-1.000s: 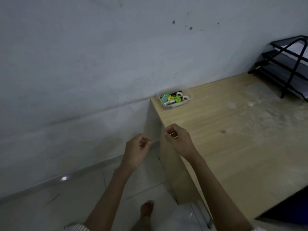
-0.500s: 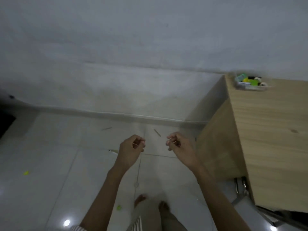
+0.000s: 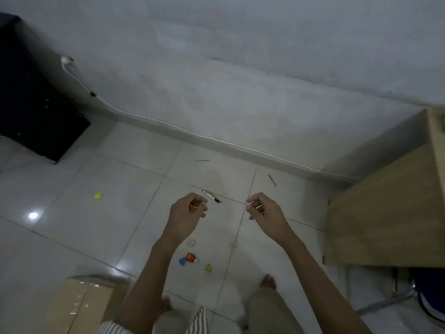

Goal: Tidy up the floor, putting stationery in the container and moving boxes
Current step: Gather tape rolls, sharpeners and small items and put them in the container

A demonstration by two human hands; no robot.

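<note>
— Turned away from the worktop [image 3: 438,150] now?
— Yes. Left hand [image 3: 186,213] and right hand [image 3: 263,213] each pinch a pale sliver [image 3: 192,206]; pen [image 3: 211,196] lies at twelve o'clock on the floor [image 3: 72,237], box [image 3: 81,304] at seven. More gathering ahead.

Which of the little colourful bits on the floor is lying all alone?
The yellow bit, off by itself far to the left. The red bit, blue bit and green bit huddle close together instead.
</note>
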